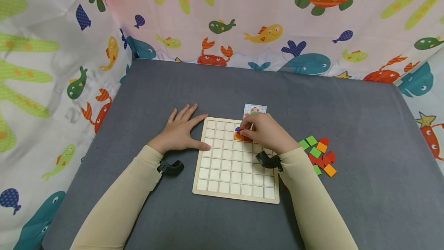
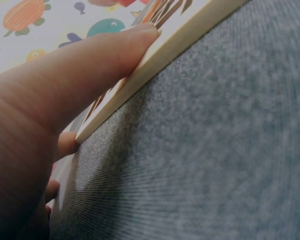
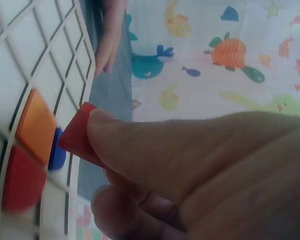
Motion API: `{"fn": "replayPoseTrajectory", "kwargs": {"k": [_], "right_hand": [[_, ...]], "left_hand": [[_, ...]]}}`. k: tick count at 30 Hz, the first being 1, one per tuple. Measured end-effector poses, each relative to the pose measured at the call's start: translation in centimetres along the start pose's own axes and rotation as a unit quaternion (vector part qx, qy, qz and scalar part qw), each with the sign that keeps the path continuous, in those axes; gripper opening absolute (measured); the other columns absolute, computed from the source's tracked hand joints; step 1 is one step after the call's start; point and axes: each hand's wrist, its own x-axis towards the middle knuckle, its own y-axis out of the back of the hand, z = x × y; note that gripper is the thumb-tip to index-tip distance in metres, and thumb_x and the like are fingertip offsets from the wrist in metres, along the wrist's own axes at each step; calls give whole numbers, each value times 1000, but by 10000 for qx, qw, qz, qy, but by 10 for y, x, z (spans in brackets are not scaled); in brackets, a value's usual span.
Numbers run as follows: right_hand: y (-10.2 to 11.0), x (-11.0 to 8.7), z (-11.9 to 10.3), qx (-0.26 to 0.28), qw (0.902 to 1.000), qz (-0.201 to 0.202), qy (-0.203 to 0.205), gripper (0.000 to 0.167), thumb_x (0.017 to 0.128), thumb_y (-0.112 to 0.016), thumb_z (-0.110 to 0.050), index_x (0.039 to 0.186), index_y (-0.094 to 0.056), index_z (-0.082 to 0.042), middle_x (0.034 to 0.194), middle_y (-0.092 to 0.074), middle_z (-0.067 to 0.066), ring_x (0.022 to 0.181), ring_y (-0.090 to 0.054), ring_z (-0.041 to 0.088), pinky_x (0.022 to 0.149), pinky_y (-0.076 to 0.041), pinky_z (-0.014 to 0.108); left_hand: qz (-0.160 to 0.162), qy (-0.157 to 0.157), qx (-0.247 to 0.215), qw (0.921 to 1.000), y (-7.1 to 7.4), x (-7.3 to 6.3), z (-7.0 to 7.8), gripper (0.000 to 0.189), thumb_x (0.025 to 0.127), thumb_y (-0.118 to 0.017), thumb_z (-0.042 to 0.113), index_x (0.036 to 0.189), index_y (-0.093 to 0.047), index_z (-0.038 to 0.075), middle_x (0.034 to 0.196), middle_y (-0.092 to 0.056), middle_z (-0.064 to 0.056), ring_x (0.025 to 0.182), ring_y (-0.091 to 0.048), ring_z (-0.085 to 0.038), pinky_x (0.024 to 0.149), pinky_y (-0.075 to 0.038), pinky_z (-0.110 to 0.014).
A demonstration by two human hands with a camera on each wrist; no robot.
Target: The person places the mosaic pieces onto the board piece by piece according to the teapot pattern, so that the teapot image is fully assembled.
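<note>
the right hand (image 1: 266, 131) is pinching a red tile (image 3: 78, 132) in its grip over the far part of the wooden grid board (image 1: 236, 196), one corner protruding, probably keeping the cells (image 1: 224, 175) unobstructed. the left hand (image 1: 179, 132) is lying spread, thumb touching the left edge, apparently steadying the board.

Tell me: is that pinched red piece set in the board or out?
Out: the right hand pinches the red piece at an angle to the board; whether they touch, I cannot tell.
</note>
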Motion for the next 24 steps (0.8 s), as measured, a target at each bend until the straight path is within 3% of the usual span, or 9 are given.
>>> {"fn": "replayPoseTrajectory", "kwargs": {"k": [9, 13, 24], "right_hand": [[-20, 18, -8, 16, 9994, 83, 336, 5, 99, -76, -16, 95, -80, -16, 91, -70, -3, 81, -62, 15, 75, -53, 34], [-28, 19, -8, -113, 9987, 100, 496, 6, 99, -75, -14, 99, -81, -15, 98, -69, -2, 89, -63, 15, 81, -54, 33], [-37, 15, -6, -502, 9961, 141, 710, 8, 98, -76, -11, 100, -83, -14, 98, -67, 0, 88, -62, 17, 80, -54, 31]], "left_hand": [[-3, -8, 13, 10000, -1, 1, 0, 115, 72, -74, 85, 167, -32, 35, 178, -2, -4, 164, 6, -29, 126, 9, -61], [-5, -26, -9, 10000, -1, 2, 0, 115, 73, -75, 85, 167, -32, 35, 178, -3, -5, 164, 6, -29, 126, 10, -61], [0, -49, -35, 10000, -3, 2, -1, 115, 73, -74, 85, 167, -32, 34, 178, -3, -6, 164, 6, -29, 126, 9, -61]]}}
